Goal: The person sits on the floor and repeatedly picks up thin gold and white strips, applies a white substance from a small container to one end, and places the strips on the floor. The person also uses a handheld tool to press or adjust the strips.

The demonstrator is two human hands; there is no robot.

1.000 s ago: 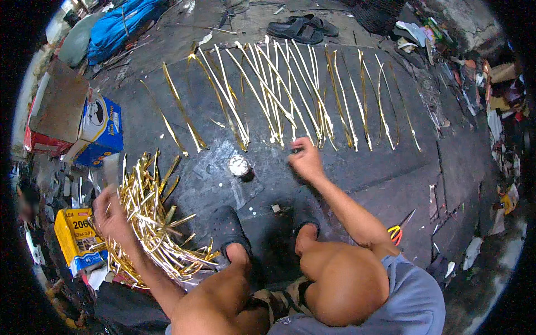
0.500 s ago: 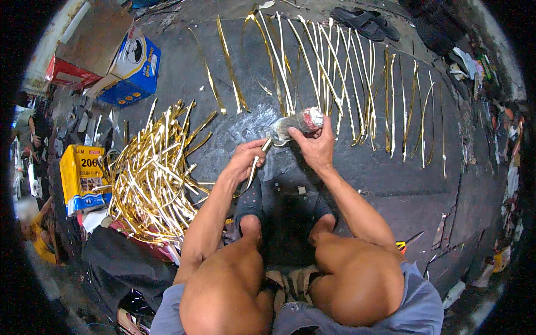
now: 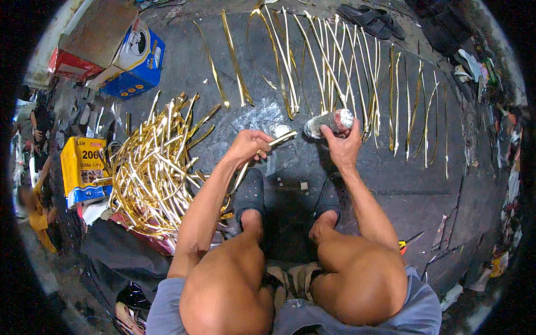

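Observation:
My left hand (image 3: 251, 146) is closed on a narrow gold strip (image 3: 283, 138); its free end points right and its tail hangs back past my wrist. To the right, my right hand (image 3: 343, 144) grips a stubby grey cylinder (image 3: 326, 124), smeared with white and red at its far end. It lies tilted in my fingers, its left end apart from the strip; its exact kind is unclear. Beneath the strip's tip the dark mat (image 3: 379, 178) carries whitish smears and a round white spot (image 3: 281, 129). A tangled heap of gold strips (image 3: 156, 173) lies left of my left forearm.
Several gold strips (image 3: 335, 61) lie spread in a row across the far mat. At left stand a yellow box (image 3: 84, 167) and an open blue-and-white carton (image 3: 137, 64). Dark sandals (image 3: 371, 21) lie at the far edge; a yellow-handled tool (image 3: 403, 245) is beside my right knee.
My right hand has moved right with the cylinder, parting it from the strip. The strip in my left hand has swung from steeply slanted to nearly level, pointing right.

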